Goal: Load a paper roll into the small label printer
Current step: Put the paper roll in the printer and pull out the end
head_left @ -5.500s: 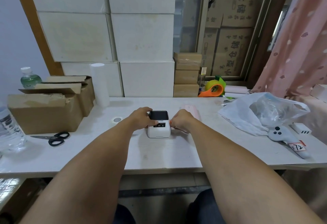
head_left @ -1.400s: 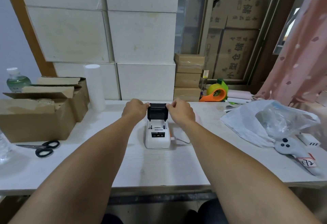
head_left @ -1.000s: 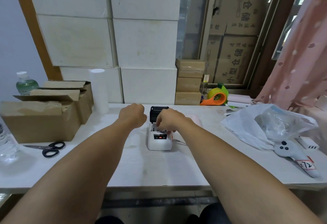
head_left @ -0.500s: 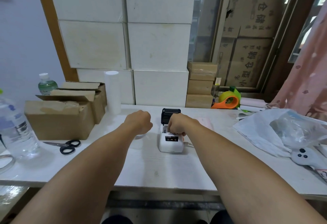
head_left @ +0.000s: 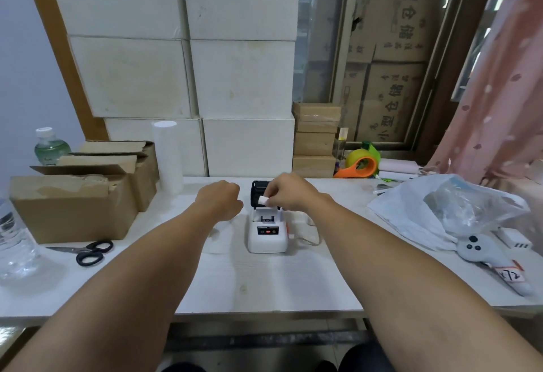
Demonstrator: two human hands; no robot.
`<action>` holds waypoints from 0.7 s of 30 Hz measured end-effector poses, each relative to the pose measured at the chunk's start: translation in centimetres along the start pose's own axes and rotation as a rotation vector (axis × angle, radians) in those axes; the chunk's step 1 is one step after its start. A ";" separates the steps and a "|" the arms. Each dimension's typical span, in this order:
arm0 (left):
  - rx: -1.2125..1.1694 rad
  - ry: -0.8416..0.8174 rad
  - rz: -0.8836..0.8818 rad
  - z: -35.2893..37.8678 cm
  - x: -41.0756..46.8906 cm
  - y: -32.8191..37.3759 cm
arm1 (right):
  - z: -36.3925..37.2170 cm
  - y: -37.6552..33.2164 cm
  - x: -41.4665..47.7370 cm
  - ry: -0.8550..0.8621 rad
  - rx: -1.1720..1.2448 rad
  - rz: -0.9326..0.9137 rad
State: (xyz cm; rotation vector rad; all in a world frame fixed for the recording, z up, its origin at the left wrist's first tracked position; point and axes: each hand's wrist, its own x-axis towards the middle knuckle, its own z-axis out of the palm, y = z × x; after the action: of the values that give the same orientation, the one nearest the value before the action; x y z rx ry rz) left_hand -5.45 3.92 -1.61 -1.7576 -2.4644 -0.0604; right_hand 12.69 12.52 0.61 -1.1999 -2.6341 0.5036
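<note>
Boxes, white ones, [head_left: 188, 77] stack up behind our white table [head_left: 264, 283], with brown cartons [head_left: 73, 204] on the left of it and a plastic bag [head_left: 440, 210] on the right. At the middle stands the small label printer [head_left: 266, 236], its black lid [head_left: 258, 192] tipped up and back so the paper bay faces us, open.

Our right hand [head_left: 289, 195] hangs just above that bay, thumb and fingers pinched on a small white roll [head_left: 262, 200]. It looks like a paper roll, though we cannot tell whether it is a fresh one or a spent core. Its long axis seems to run across the printer, left to right, matching the bay directly under it. Our left hand [head_left: 220, 199] sits loosely curled just left of the printer; we cannot tell whether it holds anything.

We judge the right hand the one to act: straight down, axis kept crosswise.
</note>
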 end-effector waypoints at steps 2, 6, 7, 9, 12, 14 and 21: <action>-0.001 0.035 0.011 -0.3 0.3 0.3 | -1.0 0.7 -0.6 0.043 0.033 0.015; 0.032 0.111 0.007 -1.1 0.5 0.7 | -3.1 3.2 -2.3 0.165 0.008 0.076; 0.037 0.119 0.001 -1.2 0.5 0.8 | -3.4 4.1 -2.8 0.196 -0.027 0.112; 0.048 0.111 -0.011 -1.2 0.4 0.7 | -4.0 6.2 -3.9 0.236 -0.095 0.207; 0.055 0.088 -0.021 -1.0 0.2 0.7 | -4.3 9.5 -5.7 0.241 -0.162 0.361; 0.054 0.082 -0.023 -1.0 0.1 1.0 | -4.1 11.6 -6.8 0.220 -0.167 0.446; 0.148 -0.014 -0.086 -0.8 -0.6 1.2 | -2.8 15.2 -8.8 0.113 -0.126 0.601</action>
State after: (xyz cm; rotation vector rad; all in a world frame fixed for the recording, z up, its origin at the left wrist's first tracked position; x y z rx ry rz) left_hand -4.06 3.65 -0.89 -1.5982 -2.4830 0.1244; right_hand 29.78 15.78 -3.12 -2.0035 -2.2063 0.3447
